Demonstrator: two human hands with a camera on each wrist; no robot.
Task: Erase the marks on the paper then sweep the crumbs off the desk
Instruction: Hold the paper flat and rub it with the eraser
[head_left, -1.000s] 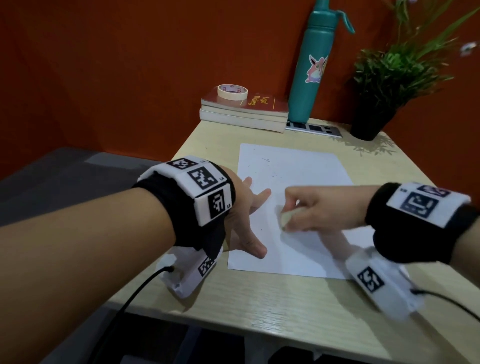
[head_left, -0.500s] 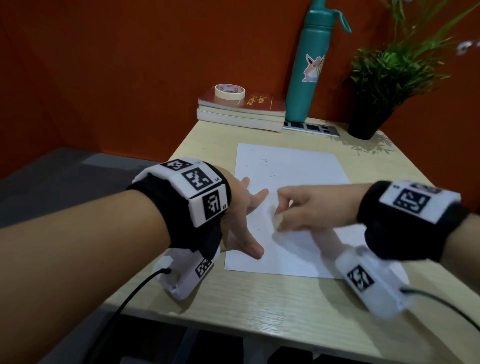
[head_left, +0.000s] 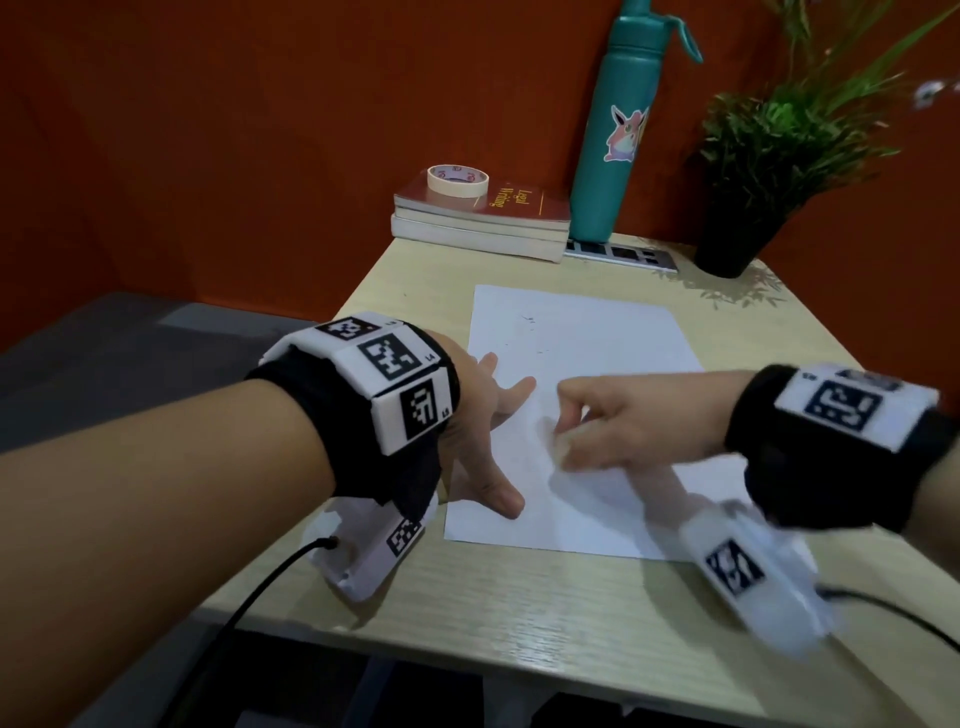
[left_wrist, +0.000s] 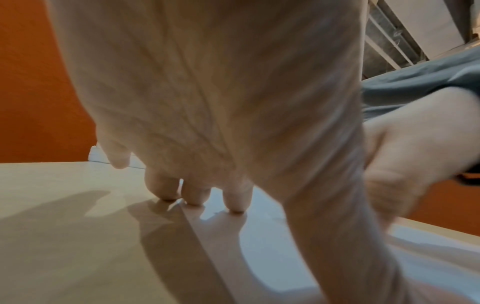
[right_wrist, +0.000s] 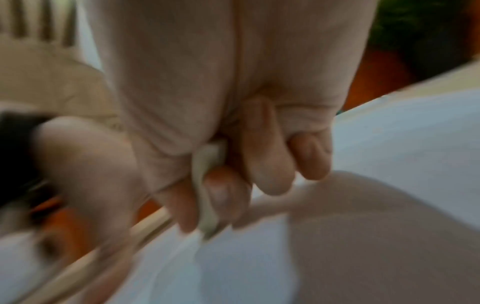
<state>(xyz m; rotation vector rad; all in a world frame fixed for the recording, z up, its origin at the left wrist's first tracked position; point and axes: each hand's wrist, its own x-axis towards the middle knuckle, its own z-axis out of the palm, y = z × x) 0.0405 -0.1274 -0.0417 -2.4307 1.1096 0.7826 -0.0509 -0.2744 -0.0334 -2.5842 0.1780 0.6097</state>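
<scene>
A white sheet of paper lies on the light wooden desk. Small dark specks show near its far left part. My left hand rests flat on the paper's left edge, fingers spread and straight; in the left wrist view its fingertips press down at the paper's edge. My right hand pinches a pale eraser against the middle of the sheet. The right wrist view shows the eraser held between thumb and fingers, blurred by motion.
At the desk's far edge stand stacked books with a tape roll on top, a teal bottle, a potted plant and a flat marker strip. An orange wall rises behind. Cables trail off both wrists.
My right hand with the eraser has shifted slightly left and back across the paper in a rubbing stroke. The left hand stays pressed on the sheet's left edge.
</scene>
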